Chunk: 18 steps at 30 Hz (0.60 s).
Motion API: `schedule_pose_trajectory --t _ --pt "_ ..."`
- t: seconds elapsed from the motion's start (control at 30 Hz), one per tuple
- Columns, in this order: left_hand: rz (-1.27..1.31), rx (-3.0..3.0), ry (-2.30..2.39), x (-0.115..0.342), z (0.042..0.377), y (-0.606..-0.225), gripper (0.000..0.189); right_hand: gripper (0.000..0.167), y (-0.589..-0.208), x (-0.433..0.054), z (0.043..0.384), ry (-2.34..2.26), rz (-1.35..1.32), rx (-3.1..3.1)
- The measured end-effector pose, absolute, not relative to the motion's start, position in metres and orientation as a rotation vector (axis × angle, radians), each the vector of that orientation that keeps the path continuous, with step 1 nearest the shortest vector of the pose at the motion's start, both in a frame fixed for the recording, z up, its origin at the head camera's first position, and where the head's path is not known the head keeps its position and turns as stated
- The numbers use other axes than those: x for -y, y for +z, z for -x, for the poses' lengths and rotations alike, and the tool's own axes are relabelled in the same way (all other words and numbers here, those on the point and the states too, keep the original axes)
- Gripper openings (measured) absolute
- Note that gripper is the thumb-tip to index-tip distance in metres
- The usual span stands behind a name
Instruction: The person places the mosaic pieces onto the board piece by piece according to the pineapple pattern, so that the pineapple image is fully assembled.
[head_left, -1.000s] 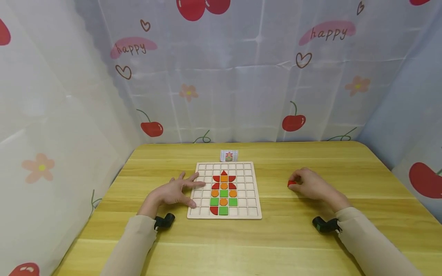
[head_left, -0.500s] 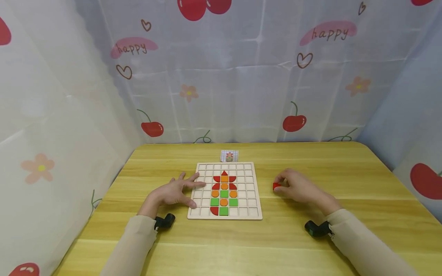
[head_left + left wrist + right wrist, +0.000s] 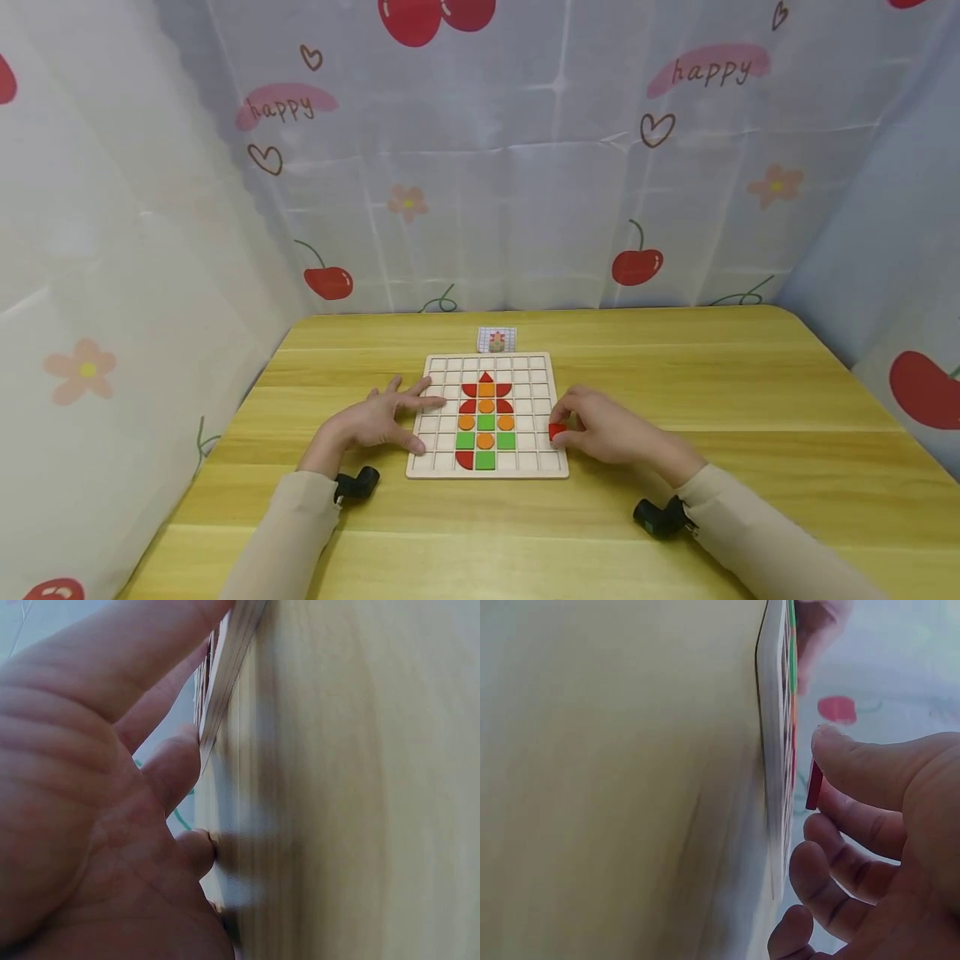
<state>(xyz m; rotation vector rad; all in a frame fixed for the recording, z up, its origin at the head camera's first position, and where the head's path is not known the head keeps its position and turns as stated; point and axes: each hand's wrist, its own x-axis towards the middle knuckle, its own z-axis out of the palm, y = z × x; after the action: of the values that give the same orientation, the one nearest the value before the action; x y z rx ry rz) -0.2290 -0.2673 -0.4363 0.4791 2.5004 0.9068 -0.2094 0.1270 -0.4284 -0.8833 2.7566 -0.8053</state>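
Note:
A pale wooden grid board (image 3: 531,417) lies on the table with red, orange and green tiles set in its middle columns. Fingers spread, my left hand (image 3: 381,417) rests at the board's left edge, thumb and fingertips on its rim and outer squares. My right hand (image 3: 604,427) pinches a small red tile (image 3: 557,432) between thumb and fingers, over the board's right edge. In the right wrist view the red tile (image 3: 814,786) shows edge-on, just above the board's face. A red quarter-round tile (image 3: 465,460) and a green square tile (image 3: 485,460) sit in the bottom row.
A small printed card (image 3: 497,339) with a coloured grid figure lies just beyond the board's far edge. The wooden table (image 3: 480,542) extends around the board. Patterned curtains (image 3: 525,200) hang behind and at both sides.
My right hand has moved left across the table with the red tile, from well right of the board to its right edge. The left hand has stayed in place.

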Motion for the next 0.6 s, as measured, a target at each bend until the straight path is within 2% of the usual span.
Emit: schedule_pose_trajectory --t 0.6 --pt "-0.483 -2.507 0.895 0.266 0.228 -0.435 0.072 0.017 -0.422 -0.071 0.19 -0.746 1.073 -2.651"
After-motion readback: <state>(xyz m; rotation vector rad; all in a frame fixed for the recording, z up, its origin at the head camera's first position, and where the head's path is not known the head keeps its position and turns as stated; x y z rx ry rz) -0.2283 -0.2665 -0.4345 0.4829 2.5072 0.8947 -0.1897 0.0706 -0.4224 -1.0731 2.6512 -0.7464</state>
